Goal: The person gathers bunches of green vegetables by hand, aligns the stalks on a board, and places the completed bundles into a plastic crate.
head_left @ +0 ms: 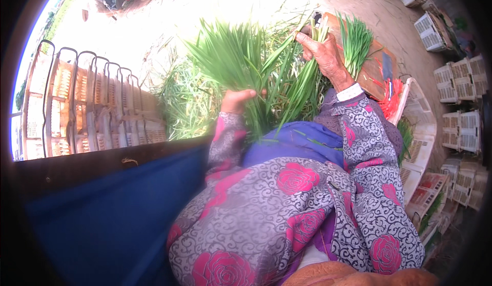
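Note:
My left hand is closed around a thick bunch of green chives, whose leaf tips fan upward and to the left. Over to the right, my right hand pinches a smaller clump of chives near its pale stalk ends, and those leaves hang down toward my lap. Several long leaves cross between the two hands. A neat bundle of chives lies on a reddish-brown board just beyond my right wrist. Blue cloth covers my lap, with a few loose leaves on it.
A heap of loose leaves spreads over the ground ahead. Stacked plastic crates with metal handles stand at left. Red strips and a flat grey-blue piece lie by the board. A white crate sits at my right, more crates beyond.

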The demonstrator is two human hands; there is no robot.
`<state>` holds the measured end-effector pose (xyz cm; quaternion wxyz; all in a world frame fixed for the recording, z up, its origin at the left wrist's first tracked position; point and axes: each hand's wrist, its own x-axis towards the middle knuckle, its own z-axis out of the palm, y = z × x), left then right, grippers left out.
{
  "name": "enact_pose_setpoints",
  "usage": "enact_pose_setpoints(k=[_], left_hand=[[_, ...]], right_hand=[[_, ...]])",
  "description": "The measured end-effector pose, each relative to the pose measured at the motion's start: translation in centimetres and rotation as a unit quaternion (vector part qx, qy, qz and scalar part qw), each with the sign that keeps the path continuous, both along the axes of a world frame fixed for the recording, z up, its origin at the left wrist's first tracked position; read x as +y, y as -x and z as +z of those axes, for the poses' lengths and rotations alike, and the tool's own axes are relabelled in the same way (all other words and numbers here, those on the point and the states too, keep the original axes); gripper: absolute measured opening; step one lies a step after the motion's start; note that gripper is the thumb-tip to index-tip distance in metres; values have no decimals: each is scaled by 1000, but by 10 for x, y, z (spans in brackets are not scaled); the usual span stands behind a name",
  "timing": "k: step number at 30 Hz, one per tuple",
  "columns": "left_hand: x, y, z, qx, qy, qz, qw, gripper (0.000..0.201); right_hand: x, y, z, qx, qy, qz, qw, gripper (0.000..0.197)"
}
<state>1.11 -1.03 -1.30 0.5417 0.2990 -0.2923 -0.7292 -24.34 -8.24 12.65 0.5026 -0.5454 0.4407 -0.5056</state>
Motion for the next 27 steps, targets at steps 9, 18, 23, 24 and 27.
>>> enact_pose_setpoints(k=[9, 18, 23, 24, 27], left_hand=[[1, -42, 21, -22, -19, 92, 995, 50], [-22, 24, 32, -16, 22, 0, 1000, 61], [-24, 44, 29, -23, -38, 2, 999, 49], [-22, 46, 32, -20, -38, 8, 999, 48], [-19, 50, 40, -8, -33, 12, 999, 52]], right_hand=[[-36, 109, -94, 524, 125, -212, 815, 27], [9, -3, -29, 202, -67, 147, 966, 26], [5, -11, -54, 210, -13, 180, 961, 19], [4, -9, -59, 231, -57, 182, 954, 34], [2, -3, -63, 214, -45, 203, 954, 34]])
